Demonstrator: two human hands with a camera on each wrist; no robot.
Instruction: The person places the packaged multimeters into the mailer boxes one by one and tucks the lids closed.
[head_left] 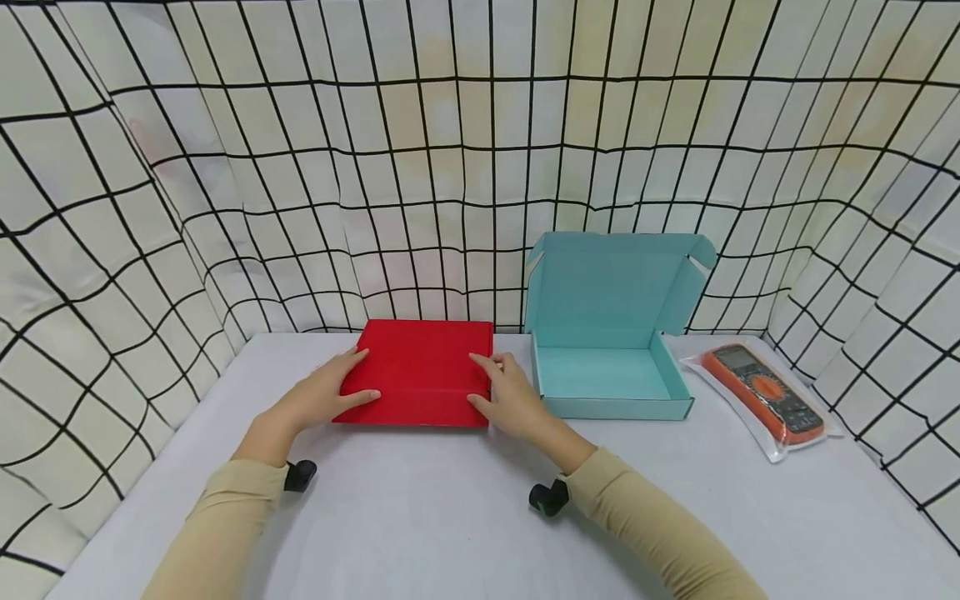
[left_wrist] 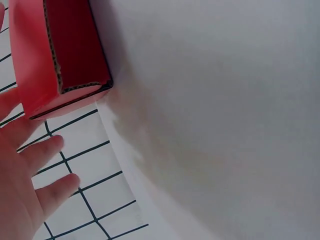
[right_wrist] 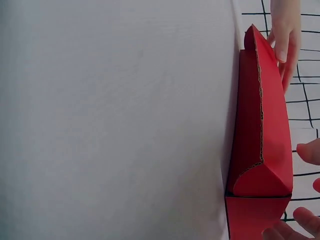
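A red cardboard box lies on the white table with its lid down; its front flap slants out in the right wrist view. At the box's left side, my left hand has its thumb over the top and its other fingers along the edge. The left wrist view shows those fingers spread and fairly straight near a box corner. My right hand is at the right edge, thumb and forefinger over the lid. In the right wrist view its fingers are loosely spread beside the box.
To the right stands a light blue cardboard box, its lid raised. Farther right lies an orange and black multimeter in a clear plastic bag. White cloth with a black grid surrounds the table at the back and sides.
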